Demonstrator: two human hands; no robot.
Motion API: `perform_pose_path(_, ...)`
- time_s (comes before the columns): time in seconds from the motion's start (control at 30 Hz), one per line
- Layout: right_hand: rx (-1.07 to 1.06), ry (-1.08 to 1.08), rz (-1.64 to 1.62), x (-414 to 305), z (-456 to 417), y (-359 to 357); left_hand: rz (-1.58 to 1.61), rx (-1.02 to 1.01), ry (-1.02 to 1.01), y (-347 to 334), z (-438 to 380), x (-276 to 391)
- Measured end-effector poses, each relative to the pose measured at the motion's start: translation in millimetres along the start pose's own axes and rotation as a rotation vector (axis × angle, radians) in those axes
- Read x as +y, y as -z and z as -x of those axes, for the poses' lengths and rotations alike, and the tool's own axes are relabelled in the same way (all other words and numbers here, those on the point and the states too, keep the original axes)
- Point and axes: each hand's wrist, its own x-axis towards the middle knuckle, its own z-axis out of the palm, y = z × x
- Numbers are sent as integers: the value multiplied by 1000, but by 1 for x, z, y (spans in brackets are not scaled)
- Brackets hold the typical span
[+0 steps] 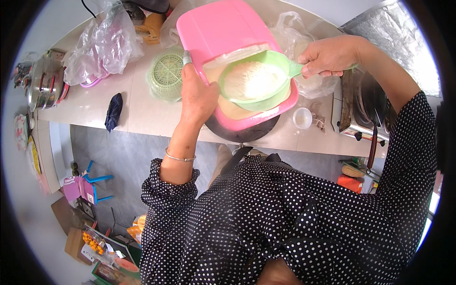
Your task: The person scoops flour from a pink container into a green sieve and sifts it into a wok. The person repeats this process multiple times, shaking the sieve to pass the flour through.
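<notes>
My right hand (328,58) is closed around the handle of a light green plastic scoop (281,60). A heap of white powder (251,80), which looks like flour, fills the scoop. It is held over the opening of a pink plastic storage bin (254,123), where more pale powder (231,109) shows around it. My left hand (199,92) grips the bin's left edge, and one finger wears a grey wrap. Behind the opening lies the pink lid (224,30), with clear plastic film along its front. Under the bin's near end is a dark round pan (245,133).
A green basket (167,73) sits left of the bin, near a dark cloth (114,111). Right of it are a small white cup (302,118) and a gas stove (347,107) with a pan. Plastic bags (107,42) and a steel pot (44,83) stand farther left.
</notes>
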Motion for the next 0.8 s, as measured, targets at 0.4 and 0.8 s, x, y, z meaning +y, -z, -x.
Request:
perform_pose_path(0.4, -11, 69, 172, -2, -18, 20, 78, -41, 72, 5, 15, 7)
perform_pose_path(0.8, 11, 142, 284, -7, -24, 28, 261, -32, 239, 0, 32, 12)
